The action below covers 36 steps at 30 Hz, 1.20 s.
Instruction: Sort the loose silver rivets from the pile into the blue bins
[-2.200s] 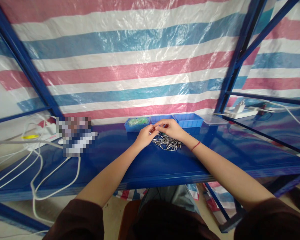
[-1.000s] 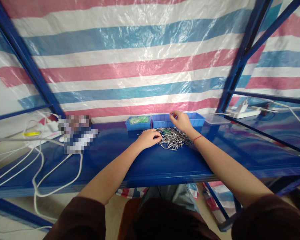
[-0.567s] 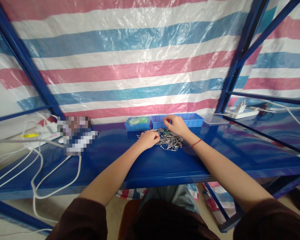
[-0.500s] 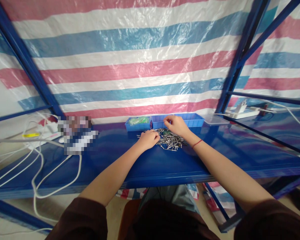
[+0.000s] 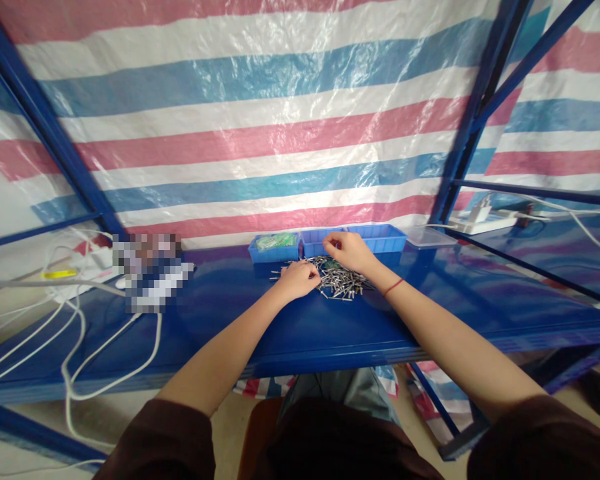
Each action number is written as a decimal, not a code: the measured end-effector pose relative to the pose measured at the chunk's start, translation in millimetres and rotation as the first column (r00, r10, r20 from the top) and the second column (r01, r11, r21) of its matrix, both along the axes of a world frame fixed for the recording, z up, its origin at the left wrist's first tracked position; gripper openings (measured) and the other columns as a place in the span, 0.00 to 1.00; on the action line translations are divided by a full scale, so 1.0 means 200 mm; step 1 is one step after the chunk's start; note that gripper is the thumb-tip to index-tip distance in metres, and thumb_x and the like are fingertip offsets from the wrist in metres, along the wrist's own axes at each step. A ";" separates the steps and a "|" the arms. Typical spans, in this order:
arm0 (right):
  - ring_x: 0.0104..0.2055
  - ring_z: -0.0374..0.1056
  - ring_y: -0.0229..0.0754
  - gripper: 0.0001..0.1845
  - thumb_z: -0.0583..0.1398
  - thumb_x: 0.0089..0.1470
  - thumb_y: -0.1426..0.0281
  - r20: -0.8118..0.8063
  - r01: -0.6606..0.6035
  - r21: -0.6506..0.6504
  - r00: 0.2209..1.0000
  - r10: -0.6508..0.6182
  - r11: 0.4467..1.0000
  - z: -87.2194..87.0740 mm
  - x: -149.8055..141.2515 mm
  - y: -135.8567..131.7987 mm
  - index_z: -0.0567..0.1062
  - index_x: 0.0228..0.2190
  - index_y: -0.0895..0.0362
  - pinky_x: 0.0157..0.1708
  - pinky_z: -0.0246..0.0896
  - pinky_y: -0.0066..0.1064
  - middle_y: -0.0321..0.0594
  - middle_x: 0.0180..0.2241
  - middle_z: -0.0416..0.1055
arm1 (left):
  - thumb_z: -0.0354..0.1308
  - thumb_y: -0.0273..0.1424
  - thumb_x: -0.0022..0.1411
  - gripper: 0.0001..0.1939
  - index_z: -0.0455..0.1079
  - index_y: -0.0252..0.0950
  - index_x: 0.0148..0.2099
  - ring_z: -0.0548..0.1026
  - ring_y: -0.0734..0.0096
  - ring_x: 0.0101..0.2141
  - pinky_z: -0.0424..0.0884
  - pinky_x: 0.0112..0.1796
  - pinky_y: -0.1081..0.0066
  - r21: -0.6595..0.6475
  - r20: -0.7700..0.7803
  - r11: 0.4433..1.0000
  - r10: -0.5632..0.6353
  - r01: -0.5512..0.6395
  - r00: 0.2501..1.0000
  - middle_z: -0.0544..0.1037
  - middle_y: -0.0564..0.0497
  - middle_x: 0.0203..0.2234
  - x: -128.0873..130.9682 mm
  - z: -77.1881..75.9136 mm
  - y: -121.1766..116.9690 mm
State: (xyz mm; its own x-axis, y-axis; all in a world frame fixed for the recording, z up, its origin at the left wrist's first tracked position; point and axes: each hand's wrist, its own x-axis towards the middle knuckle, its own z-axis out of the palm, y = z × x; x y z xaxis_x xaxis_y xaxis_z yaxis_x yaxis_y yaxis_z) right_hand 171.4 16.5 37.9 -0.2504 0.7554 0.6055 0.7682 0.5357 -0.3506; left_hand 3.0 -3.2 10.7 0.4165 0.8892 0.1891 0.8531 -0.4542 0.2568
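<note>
A loose pile of small silvery metal pins, looking like blind rivets (image 5: 347, 285), lies on the blue table. My left hand (image 5: 300, 279) rests at the pile's left edge with its fingers curled together; anything between them is too small to make out. Over the pile's far side, in front of the blue bins, is my right hand (image 5: 351, 252), thumb and fingers pinched together. What that pinch holds, if anything, cannot be seen. Behind my right hand stand a middle blue bin (image 5: 310, 245) and a right blue bin (image 5: 393, 240), partly hidden by it.
The left blue bin (image 5: 275, 255) holds a clear bag of green items. A clear plastic lid (image 5: 433, 237) lies right of the bins. White cables (image 5: 83, 333) and a blurred-out patch (image 5: 155, 273) occupy the left. A power strip (image 5: 485, 222) sits beyond the right frame post (image 5: 455, 157).
The view has shifted slightly. Both hands keep nearly the same place and closed pose, my right hand marginally further left over the bins.
</note>
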 end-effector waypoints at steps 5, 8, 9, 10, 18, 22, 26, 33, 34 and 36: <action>0.26 0.65 0.36 0.11 0.54 0.50 0.71 -0.006 -0.019 0.003 1.000 0.019 1.000 -0.01 0.00 0.00 0.77 0.28 0.59 0.29 0.54 0.27 0.39 0.26 0.74 | 0.49 0.44 0.59 0.17 0.74 0.43 0.42 0.70 0.56 0.45 0.66 0.44 0.55 0.056 -0.001 0.998 -0.019 0.019 1.000 0.74 0.48 0.41 -0.01 -0.01 -0.01; 0.25 0.64 0.36 0.11 0.54 0.51 0.71 0.004 -0.035 0.001 0.999 0.035 0.999 0.00 -0.01 0.00 0.77 0.28 0.60 0.28 0.54 0.27 0.39 0.25 0.74 | 0.52 0.43 0.57 0.16 0.75 0.44 0.42 0.70 0.58 0.45 0.66 0.45 0.59 0.030 0.050 0.998 -0.052 0.050 0.997 0.75 0.49 0.40 -0.01 -0.01 0.00; 0.25 0.64 0.36 0.11 0.54 0.51 0.71 0.007 -0.040 0.002 0.999 0.040 0.999 0.00 -0.01 0.00 0.77 0.28 0.60 0.28 0.54 0.27 0.39 0.25 0.74 | 0.52 0.41 0.57 0.15 0.75 0.44 0.41 0.71 0.59 0.45 0.66 0.45 0.61 0.020 0.064 0.998 -0.055 0.054 0.996 0.75 0.49 0.40 0.00 -0.01 0.00; 0.25 0.64 0.36 0.12 0.54 0.51 0.71 0.010 -0.045 0.002 0.999 0.045 0.999 0.00 -0.01 0.00 0.77 0.28 0.60 0.28 0.54 0.27 0.39 0.26 0.74 | 0.52 0.39 0.57 0.14 0.76 0.43 0.40 0.71 0.59 0.45 0.66 0.44 0.61 0.009 0.071 0.999 -0.053 0.052 0.996 0.76 0.49 0.40 0.00 -0.01 0.00; 0.25 0.65 0.36 0.12 0.53 0.51 0.72 0.019 -0.071 0.010 0.997 0.071 0.997 -0.01 -0.01 0.00 0.77 0.28 0.60 0.27 0.54 0.27 0.39 0.26 0.75 | 0.49 0.36 0.60 0.13 0.74 0.40 0.37 0.71 0.59 0.43 0.66 0.44 0.59 0.026 0.110 1.000 0.011 -0.014 0.994 0.76 0.48 0.38 0.03 -0.03 0.01; 0.26 0.66 0.36 0.11 0.55 0.48 0.73 -0.009 -0.084 -0.039 0.996 0.084 0.996 -0.01 -0.01 0.00 0.77 0.29 0.59 0.29 0.57 0.27 0.39 0.27 0.75 | 0.48 0.35 0.62 0.13 0.72 0.37 0.38 0.72 0.65 0.38 0.67 0.41 0.65 0.053 0.264 0.996 0.056 -0.073 0.963 0.76 0.49 0.36 0.00 -0.04 0.05; 0.29 0.68 0.36 0.09 0.57 0.47 0.71 -0.075 -0.225 -0.166 0.974 0.215 0.960 -0.02 -0.01 0.00 0.77 0.30 0.59 0.32 0.59 0.27 0.38 0.29 0.76 | 0.49 0.32 0.62 0.11 0.71 0.35 0.37 0.73 0.69 0.35 0.67 0.39 0.70 0.134 0.449 0.988 0.011 -0.080 0.893 0.76 0.50 0.33 -0.02 -0.05 0.09; 0.26 0.64 0.36 0.12 0.57 0.50 0.65 -0.137 -0.306 -0.180 0.949 0.284 0.935 -0.04 -0.02 0.03 0.77 0.30 0.60 0.29 0.58 0.29 0.38 0.25 0.73 | 0.53 0.33 0.59 0.08 0.71 0.35 0.37 0.75 0.70 0.34 0.69 0.39 0.70 0.183 0.664 0.983 -0.119 -0.006 0.738 0.77 0.49 0.32 -0.02 -0.03 0.07; 0.25 0.63 0.35 0.14 0.57 0.50 0.63 -0.168 -0.329 -0.205 0.940 0.298 0.922 -0.05 -0.02 0.03 0.77 0.30 0.60 0.29 0.57 0.29 0.38 0.24 0.72 | 0.55 0.33 0.58 0.08 0.71 0.35 0.38 0.75 0.70 0.34 0.69 0.39 0.71 0.168 0.695 0.986 -0.130 0.016 0.707 0.78 0.49 0.32 -0.01 -0.03 0.07; 0.24 0.61 0.35 0.17 0.57 0.50 0.60 -0.232 -0.381 -0.248 0.916 0.327 0.891 -0.05 -0.02 0.03 0.76 0.30 0.61 0.27 0.56 0.29 0.38 0.23 0.71 | 0.56 0.33 0.57 0.09 0.71 0.35 0.39 0.76 0.69 0.34 0.70 0.38 0.71 0.148 0.736 0.988 -0.142 0.047 0.662 0.78 0.48 0.33 -0.01 -0.02 0.06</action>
